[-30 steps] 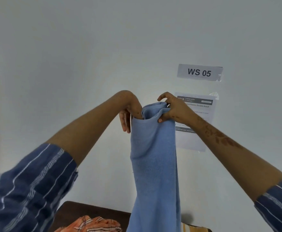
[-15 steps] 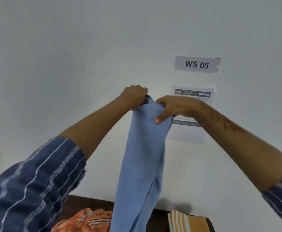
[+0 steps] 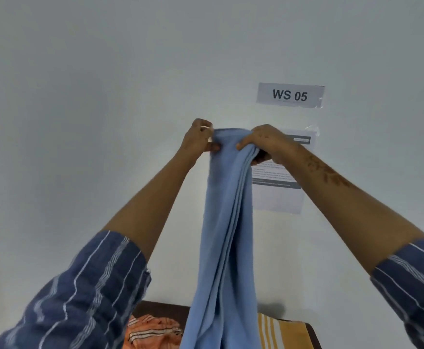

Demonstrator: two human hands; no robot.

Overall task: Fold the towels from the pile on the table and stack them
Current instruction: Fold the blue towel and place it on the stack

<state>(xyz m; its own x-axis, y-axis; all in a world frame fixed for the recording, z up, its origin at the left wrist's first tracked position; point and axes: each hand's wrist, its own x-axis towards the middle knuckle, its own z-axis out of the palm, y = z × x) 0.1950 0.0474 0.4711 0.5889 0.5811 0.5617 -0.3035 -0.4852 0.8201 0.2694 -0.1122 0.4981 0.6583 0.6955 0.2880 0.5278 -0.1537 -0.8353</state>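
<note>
Two hands hold the blue towel (image 3: 224, 222) high in front of you, close together at its top edge. Your left hand (image 3: 199, 139) pinches the cloth between thumb and curled fingers, and your right hand (image 3: 263, 142) has its fingers wrapped over the bunched top, just beside the left. The towel hangs straight down from both grips in long lengthwise pleats, its lower end passing out of sight below your forearms.

Beneath your hands, at the bottom of the view, lies the table (image 3: 160, 307). An orange towel (image 3: 153, 329) sits crumpled below your left forearm, and a yellow striped towel (image 3: 279, 331) lies below your right, flatter, though whether it is folded I cannot tell.

To do this step well, slide each hand outward along the top hem until you find the true corners, then draw them apart so the pleats fall open. Keep the hem level between your hands. If you fold while the cloth is bunched like this, the layers will likely come out uneven.

Compared with half a second ago, your left hand has turned so its thumb and fingertips now show on the near side of the cloth. Your right hand has closed further over the top, and the towel hangs straighter below your hands than it did, when it swung toward your left. The pleats also read more clearly now.
</note>
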